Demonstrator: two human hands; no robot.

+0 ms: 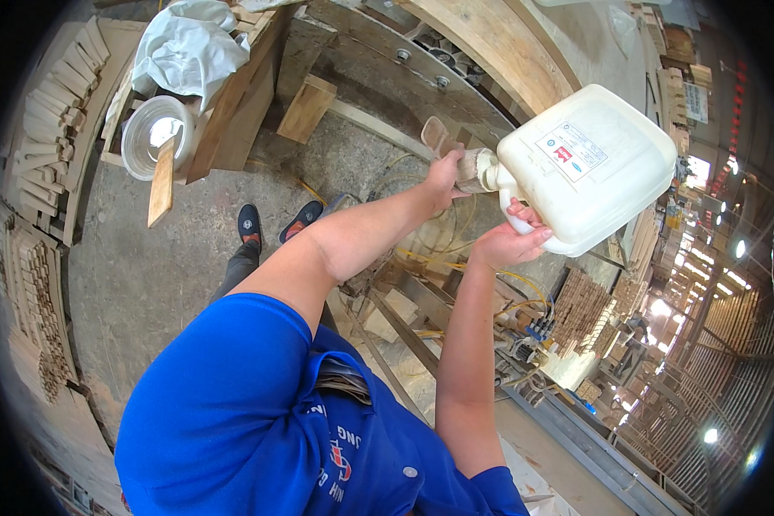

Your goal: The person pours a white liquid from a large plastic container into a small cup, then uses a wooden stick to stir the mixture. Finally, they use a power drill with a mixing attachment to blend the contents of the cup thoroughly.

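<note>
A large, boxy, off-white plastic jug (595, 176) with rounded corners and a printed paper label (571, 152) on its face is held up in the upper right of the frame, tipped over so that its neck points toward the upper centre. The right hand (509, 243), below the neck, has its fingers curled closed around the jug's moulded white handle (507, 209). The left hand (443, 178) is wrapped around a small, brownish, translucent container (468, 172) at upper centre, its fingers bent in against the side; the container stands right at the jug's neck, and whether the 2 touch there I cannot tell.

The bare forearms reach up from the sleeves of a bright blue shirt (224, 396), which fills the lower centre; a bundle of pale papers (344, 378) shows in its pocket.

In the upper left of the frame, a round, clear plastic tub (136, 155) has 1 flat, light-brown wooden stick (161, 193) leaning over its rim. Just above it, a crumpled, whitish plastic sheet (189, 52) lies on a wooden box (245, 107). A rectangular wooden block (308, 107) is to the right of these. Left of centre, 2 dark shoes (248, 222) stand on the grey concrete floor (146, 292). Stacked pale wooden strips (34, 284) line the left edge, and another stack of brown wooden strips (579, 308) sits right of centre, near a thin yellow hose (525, 282).
</note>
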